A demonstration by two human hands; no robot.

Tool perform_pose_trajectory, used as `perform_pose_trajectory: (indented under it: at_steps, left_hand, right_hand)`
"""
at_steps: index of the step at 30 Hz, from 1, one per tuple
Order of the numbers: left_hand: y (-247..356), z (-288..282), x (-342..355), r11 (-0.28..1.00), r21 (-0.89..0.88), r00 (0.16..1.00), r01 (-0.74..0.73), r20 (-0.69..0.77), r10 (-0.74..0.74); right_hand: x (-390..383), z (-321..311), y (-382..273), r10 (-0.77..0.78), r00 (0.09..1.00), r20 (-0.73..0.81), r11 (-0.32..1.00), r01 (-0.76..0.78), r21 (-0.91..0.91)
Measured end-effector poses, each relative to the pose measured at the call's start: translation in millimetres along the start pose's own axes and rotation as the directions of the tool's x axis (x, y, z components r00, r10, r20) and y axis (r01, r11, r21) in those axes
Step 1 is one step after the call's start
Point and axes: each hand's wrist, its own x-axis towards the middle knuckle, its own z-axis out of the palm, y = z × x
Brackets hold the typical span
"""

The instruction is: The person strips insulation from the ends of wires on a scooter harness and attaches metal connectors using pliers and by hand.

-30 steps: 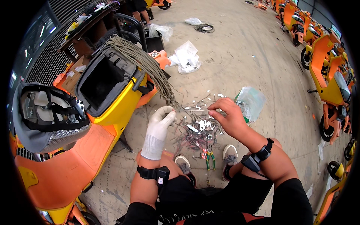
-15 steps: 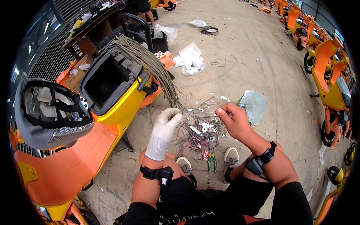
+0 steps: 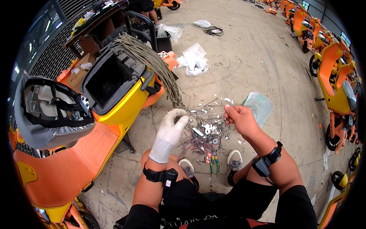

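Observation:
A thin pale strand is stretched nearly level between my hands; whether it is wire or string I cannot tell. My left hand, in a white glove, pinches its left end. Bare, my right hand grips the other end between thumb and forefinger. Under the strand, a loose heap of dark wire scraps and white bits lies on the floor. Green-handled pliers rest at the heap's near side, between my shoes. A clear plastic bag lies just beyond my right hand.
To my left stands a yellow and orange scooter with a bundle of long cables draped over it. A grey strapped shell sits on its left. More scooters line the right side. Another person's legs show at the back.
My right hand has shifted slightly right and turned, and my left hand has moved slightly right. The strand between them shows a little longer. Both hands keep their hold.

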Motion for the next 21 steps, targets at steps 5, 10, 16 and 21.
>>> perform_pose_trajectory:
  at_steps: [5, 10, 16, 21]
  left_hand:
    - [-11, 0, 4, 0.977, 0.14, 0.984, -0.163, -0.046, 0.171]
    - [-2, 2, 3, 0.961, 0.195, 0.977, -0.197, -0.038, 0.208]
    - [-10, 3, 5, 0.945, 0.229, 0.956, -0.234, -0.12, 0.266]
    - [-27, -4, 11, 0.982, 0.133, 0.98, -0.133, -0.131, 0.15]
  right_hand:
    - [-3, 2, -6, 0.114, 0.993, 0.017, 0.993, -0.115, 0.031]
    - [2, -2, 1, 0.22, 0.975, 0.024, 0.971, -0.222, 0.09]
    - [7, -11, 5, 0.192, 0.97, 0.151, 0.981, -0.196, 0.014]
    - [6, -10, -2, 0.061, 0.984, 0.166, 0.998, -0.054, -0.042]
